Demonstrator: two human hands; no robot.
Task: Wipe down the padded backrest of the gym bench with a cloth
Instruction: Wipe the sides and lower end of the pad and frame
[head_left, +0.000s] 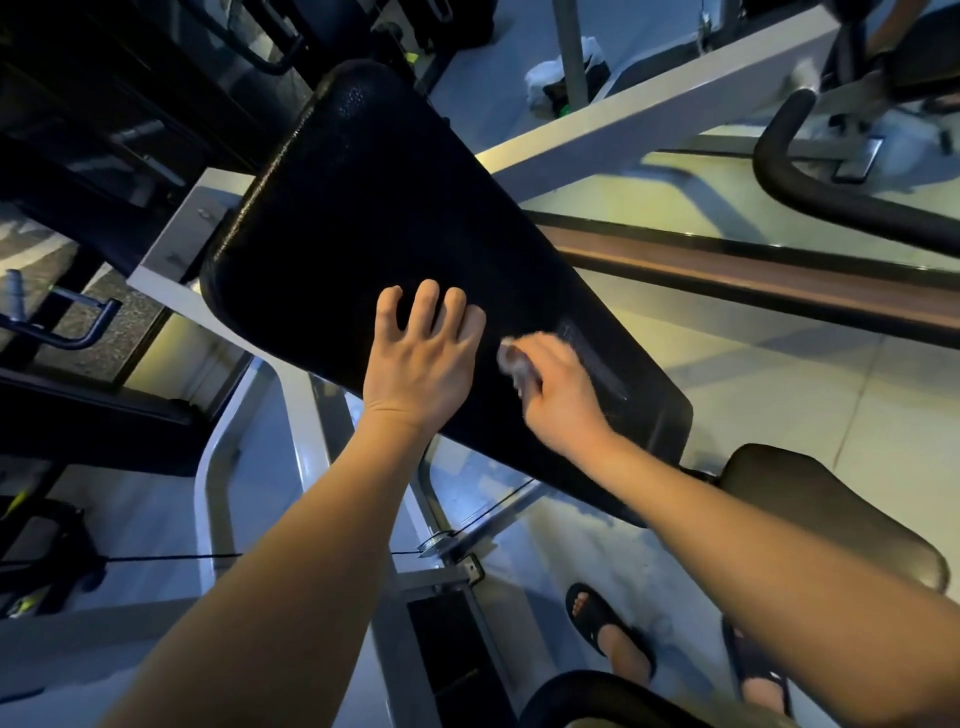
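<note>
Backrest (374, 208): I keep my left hand (423, 358) flat, fingers spread, bracing the pad, while my right hand (558, 395), fingers closed around the cloth (511, 361), should press in long overlapping strokes.

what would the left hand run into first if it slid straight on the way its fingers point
Only more of the black padded backrest: the left hand lies flat on it, fingers pointing up its length. The way looks free to the top edge, as far as the dim picture shows.
</note>
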